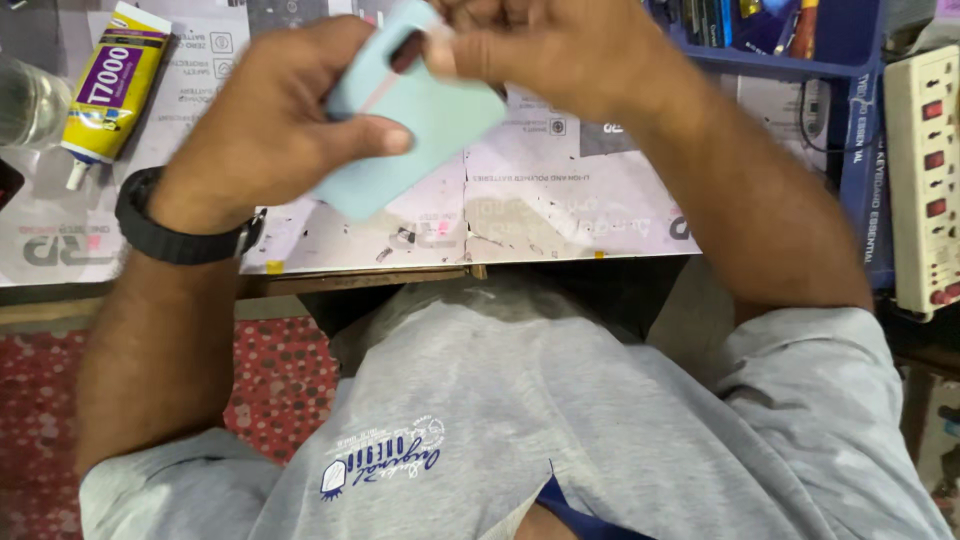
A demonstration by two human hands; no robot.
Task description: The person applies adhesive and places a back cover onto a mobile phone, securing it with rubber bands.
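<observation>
My left hand [265, 125] grips a pale blue-green phone back cover [430, 120], held tilted above the workbench, thumb lying across its face. My right hand [530, 45] is pinched at the cover's upper end near the camera cut-out, fingers closed on its top edge and possibly on something small and pale that I cannot make out. A black watch [180, 235] is on my left wrist. The cover's top edge is hidden behind my right fingers.
The workbench [560, 210] is covered with printed paper sheets. A yellow glue tube [112, 80] lies at the far left beside a clear bottle [25, 100]. A white power strip [925, 170] with red switches stands at the right, next to a blue rack [790, 50].
</observation>
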